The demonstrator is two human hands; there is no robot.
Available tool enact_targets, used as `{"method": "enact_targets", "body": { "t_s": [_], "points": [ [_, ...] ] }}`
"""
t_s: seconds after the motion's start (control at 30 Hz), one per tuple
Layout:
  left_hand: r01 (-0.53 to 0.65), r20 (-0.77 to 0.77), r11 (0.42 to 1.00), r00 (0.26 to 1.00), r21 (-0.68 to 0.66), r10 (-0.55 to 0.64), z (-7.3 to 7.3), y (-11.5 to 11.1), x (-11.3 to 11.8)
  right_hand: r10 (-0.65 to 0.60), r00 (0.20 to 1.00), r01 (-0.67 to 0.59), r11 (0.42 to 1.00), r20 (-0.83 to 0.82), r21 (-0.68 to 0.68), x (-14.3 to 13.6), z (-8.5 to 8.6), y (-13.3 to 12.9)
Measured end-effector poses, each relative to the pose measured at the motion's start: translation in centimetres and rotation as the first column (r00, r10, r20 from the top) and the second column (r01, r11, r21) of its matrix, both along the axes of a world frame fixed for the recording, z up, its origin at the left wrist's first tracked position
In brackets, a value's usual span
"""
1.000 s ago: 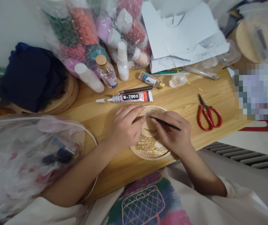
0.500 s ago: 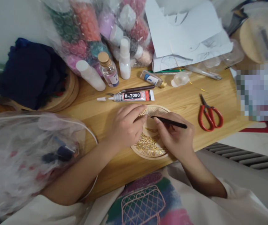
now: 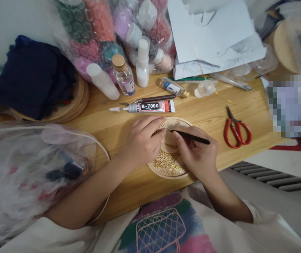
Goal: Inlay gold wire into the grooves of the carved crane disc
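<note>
A round, pale wooden disc (image 3: 177, 176) lies on the table, its lower part covered with fine curling gold wire (image 3: 167, 163) and its upper part marked with thin drawn lines. My left hand (image 3: 143, 142) rests on the disc's left side, fingers bent and the thumb close to the index finger. Gold lines show beside these fingertips, but whatever they pinch is too small to make out. In my right hand (image 3: 199, 153), over the disc's right side, are slim black tweezers (image 3: 192, 136). Their tip points left, right by my left thumb.
Beyond the disc lie a B-7000 glue tube (image 3: 152, 106), a dark-handled pen knife (image 3: 157, 98) and small bottles (image 3: 124, 75). Red-handled pliers (image 3: 236, 130) are at right. Dark blue cloth (image 3: 34, 77) is stacked at left, above a plastic bag (image 3: 21, 179) and white cable (image 3: 101, 146). Papers (image 3: 216, 35) lie behind.
The view has shifted slightly. Both hands and the tweezers keep nearly the same pose over the disc.
</note>
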State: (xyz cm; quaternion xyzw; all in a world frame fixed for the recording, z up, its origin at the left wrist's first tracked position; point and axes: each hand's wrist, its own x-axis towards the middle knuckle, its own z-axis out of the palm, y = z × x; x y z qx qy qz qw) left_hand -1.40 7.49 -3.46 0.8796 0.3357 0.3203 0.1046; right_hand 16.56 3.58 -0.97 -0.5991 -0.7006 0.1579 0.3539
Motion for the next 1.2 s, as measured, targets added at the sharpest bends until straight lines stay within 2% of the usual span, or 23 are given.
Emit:
{"method": "enact_targets", "body": {
  "t_s": [0.17, 0.3, 0.53, 0.73, 0.9, 1.1, 1.2],
  "points": [
    [-0.027, -0.022, 0.999, 0.999, 0.044, 0.028, 0.1, 0.1, 0.1, 0.036, 0.998, -0.036, 0.999, 0.041, 0.008, 0.2, 0.1, 0.1],
    [-0.005, -0.031, 0.998, 0.999, 0.060, 0.007, 0.3, 0.1, 0.0, 0.087, 0.994, -0.087, 0.996, 0.073, 0.001, 0.7, 0.4, 0.3],
    [-0.001, -0.033, 0.999, 0.999, 0.044, 0.003, 0.4, 0.0, 0.0, 0.272, 0.951, -0.276, 0.961, 0.148, 0.008, 2.2, 0.8, 1.6],
    [-0.021, -0.072, 0.996, 0.997, 0.090, 0.027, 0.5, 0.2, 0.1, 0.388, 0.895, -0.409, 0.911, 0.218, 0.058, 3.0, 1.1, 2.8],
    [-0.021, -0.073, 0.995, 0.997, 0.097, 0.028, 0.7, 0.2, 0.1, 0.392, 0.897, -0.407, 0.913, 0.203, 0.037, 3.1, 1.1, 3.0],
    [-0.011, -0.025, 0.995, 1.000, 0.101, 0.013, 0.7, 0.2, 0.2, 0.345, 0.933, -0.345, 0.938, 0.103, -0.019, 3.1, 0.7, 2.6],
    [-0.006, -0.026, 0.995, 1.000, 0.099, 0.008, 0.6, 0.2, 0.2, 0.322, 0.945, -0.323, 0.946, 0.062, 0.003, 3.1, 0.4, 2.5]
  ]
}}
